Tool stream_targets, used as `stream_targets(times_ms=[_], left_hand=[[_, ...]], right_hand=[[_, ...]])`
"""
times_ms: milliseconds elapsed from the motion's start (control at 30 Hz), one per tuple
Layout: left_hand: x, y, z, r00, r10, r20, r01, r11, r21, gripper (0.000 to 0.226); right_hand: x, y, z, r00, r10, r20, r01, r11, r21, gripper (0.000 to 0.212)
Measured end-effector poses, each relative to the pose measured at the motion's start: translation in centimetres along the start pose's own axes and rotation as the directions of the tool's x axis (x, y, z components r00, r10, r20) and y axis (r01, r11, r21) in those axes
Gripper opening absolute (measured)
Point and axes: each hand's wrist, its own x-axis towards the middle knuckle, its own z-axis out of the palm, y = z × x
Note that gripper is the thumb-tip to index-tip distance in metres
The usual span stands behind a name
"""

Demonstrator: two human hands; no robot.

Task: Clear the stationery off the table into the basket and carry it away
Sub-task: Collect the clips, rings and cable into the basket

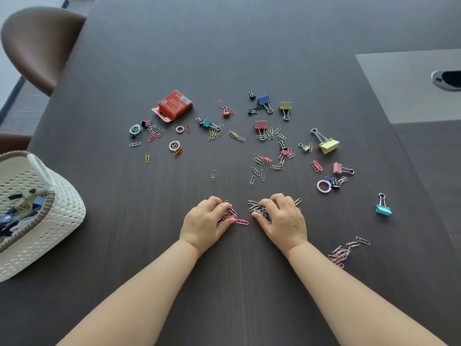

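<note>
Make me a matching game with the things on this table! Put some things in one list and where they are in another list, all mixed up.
Things:
1. red box
2. basket
3. light blue binder clip
4. pink paper clip

Places:
A. left edge of the table
B. between the two hands
C. far side, behind the scattered clips
D. alone, off to the right

Pairs: 1-C, 2-A, 3-D, 4-B

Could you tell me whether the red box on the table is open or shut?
Open: the red box lies on its side with its end flap folded out flat on the table.
</note>
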Motion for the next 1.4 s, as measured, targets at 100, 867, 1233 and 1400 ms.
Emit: stream_targets(times_ms=[100, 867, 1233, 1400], left_hand=[[-0.1, 0.1, 0.0, 0.999, 0.034, -0.023, -0.032, 0.998, 0.049, 0.032], [-5.4, -2.5, -13.1, 0.928, -0.367, 0.06, 0.37, 0.895, -0.251, 0.042], [-11.2, -16.2, -28.7, 0.839, -0.423, -0.342, 0.39, 0.906, -0.163, 0.045], [-12.5, -22.1, -29.1, 0.88, -0.467, -0.085, 0.448, 0.876, -0.178, 0.017]], right_hand=[[-0.2, -0.2, 0.4, 0.998, -0.045, -0.037, 0.044, 0.998, -0.044, 0.033], [0.5, -8.8, -6.9, 0.891, 0.278, 0.359, -0.447, 0.679, 0.582, 0.015], [6.2, -31.4, -6.5, 0.964, -0.014, 0.267, -0.223, 0.505, 0.834, 0.013], [7.6, -38.3, -4.2, 0.966, -0.044, 0.256, -0.202, 0.492, 0.847, 0.021]])
